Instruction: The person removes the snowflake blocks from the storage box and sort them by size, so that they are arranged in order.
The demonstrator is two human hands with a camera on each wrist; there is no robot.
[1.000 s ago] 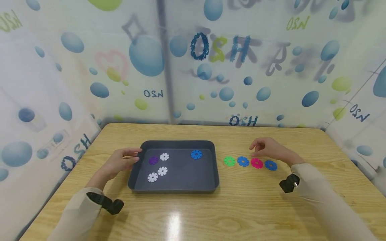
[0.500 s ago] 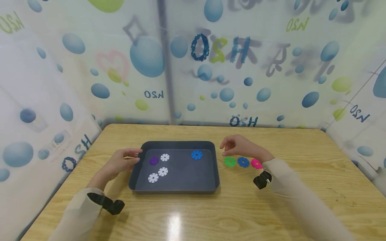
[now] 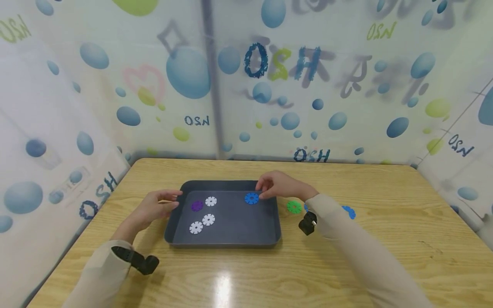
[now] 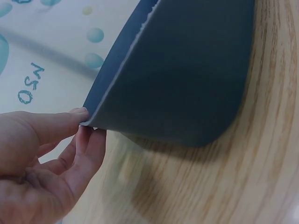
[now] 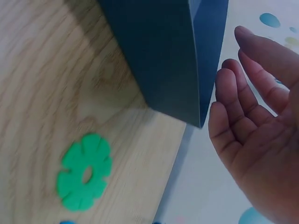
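Head view: a wood-grain table, with bright glare toward the person, meets pale walls printed with blue spots and lettering. On the table sits a grey tray bearing a purple disc, three white discs and a blue disc. The left hand pinches the tray's left edge between thumb and fingers. The right hand is over the right side, fingers loosely bent, holding nothing, beside the blue disc; I cannot tell whether they touch. A green disc lies on the table just right of the tray.
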